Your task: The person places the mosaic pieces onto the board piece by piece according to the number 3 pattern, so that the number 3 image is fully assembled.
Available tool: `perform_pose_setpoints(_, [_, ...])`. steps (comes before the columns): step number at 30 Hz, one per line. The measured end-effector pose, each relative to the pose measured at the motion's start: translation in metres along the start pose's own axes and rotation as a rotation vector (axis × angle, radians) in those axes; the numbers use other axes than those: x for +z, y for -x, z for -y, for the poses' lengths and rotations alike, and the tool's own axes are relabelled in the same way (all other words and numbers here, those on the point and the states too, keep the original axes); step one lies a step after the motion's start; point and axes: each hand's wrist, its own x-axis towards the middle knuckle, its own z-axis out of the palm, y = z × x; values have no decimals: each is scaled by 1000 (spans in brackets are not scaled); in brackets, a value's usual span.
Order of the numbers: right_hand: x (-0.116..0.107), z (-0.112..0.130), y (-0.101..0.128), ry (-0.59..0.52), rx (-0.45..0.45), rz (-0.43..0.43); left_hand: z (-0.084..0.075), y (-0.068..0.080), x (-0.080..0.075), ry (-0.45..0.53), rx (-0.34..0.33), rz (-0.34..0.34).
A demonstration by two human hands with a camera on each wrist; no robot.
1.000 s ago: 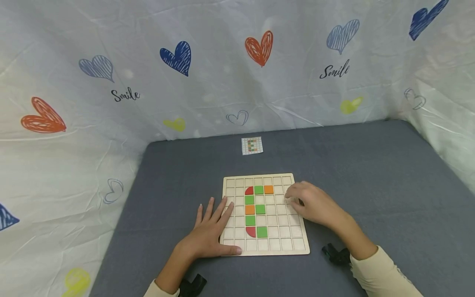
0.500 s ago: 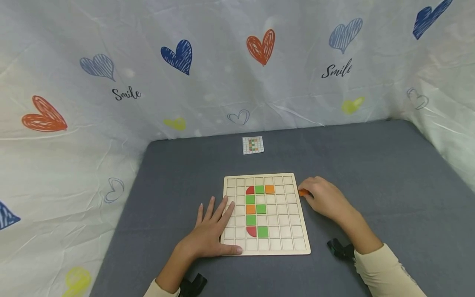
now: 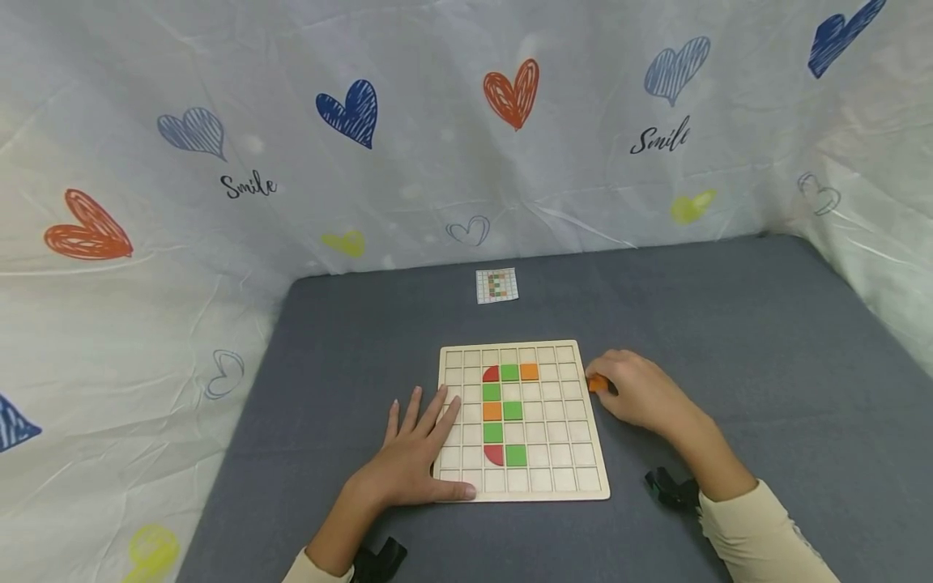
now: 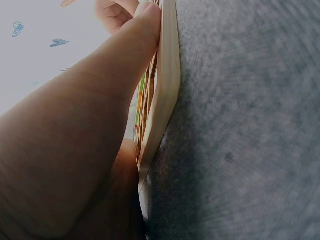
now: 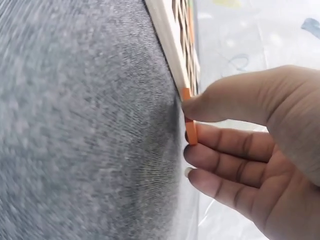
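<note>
Meanwhile, the left hand (image 3: pixel 408 465) lies flat, steadying the board (image 3: pixel 576 486), while the right hand (image 3: pixel 637 393) pinches an orange tile (image 3: pixel 597 384) beside its edge.

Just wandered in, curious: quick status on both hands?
Left hand flat on wooden grid board. Right hand pinches orange tile beside board's right edge. Nothing in the way.

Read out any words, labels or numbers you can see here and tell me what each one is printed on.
"Smile" on the heart-print sheet, left of the dark blue heart.
"Smile" on the same sheet, at right, last letter creased.
The small card shows only coloured squares, too small to read.
No text on the wooden grid board.
</note>
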Motion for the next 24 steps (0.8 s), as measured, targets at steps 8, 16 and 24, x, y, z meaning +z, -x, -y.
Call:
perform_pose_setpoints(8, [-6, 5, 3, -18, -22, 72, 0, 0, 0, -9, 12, -2])
perform_pose_setpoints(16, [-10, 14, 6, -81, -86, 143, 0, 0, -1, -5, 15, 20])
perform_pose_setpoints(24, [-12, 32, 4, -140, -191, 193, -1, 0, -1, -11, 12, -1])
